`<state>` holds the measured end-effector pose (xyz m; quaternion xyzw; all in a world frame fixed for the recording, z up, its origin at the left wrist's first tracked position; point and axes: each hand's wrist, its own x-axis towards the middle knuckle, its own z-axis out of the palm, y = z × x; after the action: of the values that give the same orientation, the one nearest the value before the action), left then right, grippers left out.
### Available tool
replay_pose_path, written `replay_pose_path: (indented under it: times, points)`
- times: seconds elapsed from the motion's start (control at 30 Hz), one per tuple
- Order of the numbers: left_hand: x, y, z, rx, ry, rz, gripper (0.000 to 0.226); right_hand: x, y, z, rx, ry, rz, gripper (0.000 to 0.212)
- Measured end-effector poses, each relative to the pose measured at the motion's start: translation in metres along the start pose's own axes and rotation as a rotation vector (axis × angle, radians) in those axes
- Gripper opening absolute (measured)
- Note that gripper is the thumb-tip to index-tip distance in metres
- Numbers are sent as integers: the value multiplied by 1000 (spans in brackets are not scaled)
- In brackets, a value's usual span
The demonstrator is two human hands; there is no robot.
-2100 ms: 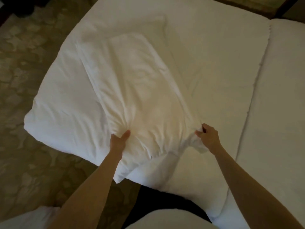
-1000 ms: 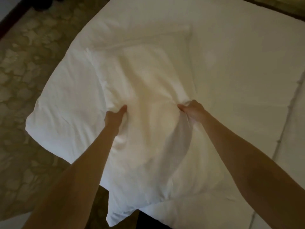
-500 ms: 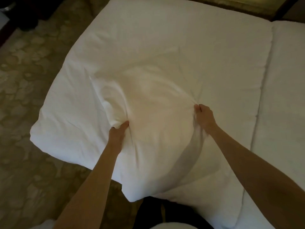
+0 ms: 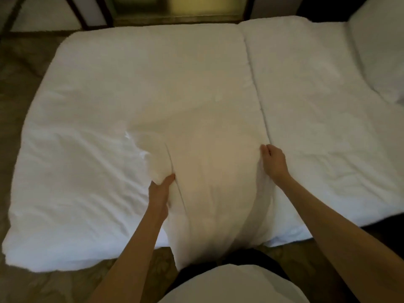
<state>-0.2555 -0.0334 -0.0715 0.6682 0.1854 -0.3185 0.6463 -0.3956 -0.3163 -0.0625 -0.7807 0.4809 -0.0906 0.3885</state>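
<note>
A white pillow in its white case lies across the near edge of a white duvet, its lower end hanging over the bed edge toward my body. My left hand grips the pillow's left side, thumb on top and fingers tucked beneath the fabric. My right hand grips the pillow's right edge with curled fingers, right beside the seam between the two bed halves.
A second white mattress half lies to the right, with another pillow at the far right. Patterned carpet shows left and below. Dark furniture and a lit panel stand behind the bed.
The pillow has been pulled toward me and turned lengthwise, its end now hanging over the bed edge. Both hands kept their grip on its sides; the view has lifted and widened.
</note>
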Motion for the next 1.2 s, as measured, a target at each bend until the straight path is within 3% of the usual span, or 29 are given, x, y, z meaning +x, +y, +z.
replay_pose_path:
  times: [0.1, 0.4, 0.7, 1.03, 1.2]
  points:
    - [-4, 14, 28, -14, -76, 58, 39, -6, 2, -33, 51, 111, -21, 43]
    - [-25, 38, 147, 6, -322, 138, 38, -2, 25, -154, 113, 345, -34, 41]
    - [-76, 14, 308, 29, -511, 210, 20, 32, 99, -303, 173, 462, -76, 37]
    - [-146, -31, 499, -40, -518, 220, 40, 105, 181, -476, 158, 505, -180, 40]
    - [-162, -46, 572, 38, -513, 223, 51, 138, 204, -534, 128, 581, -219, 36]
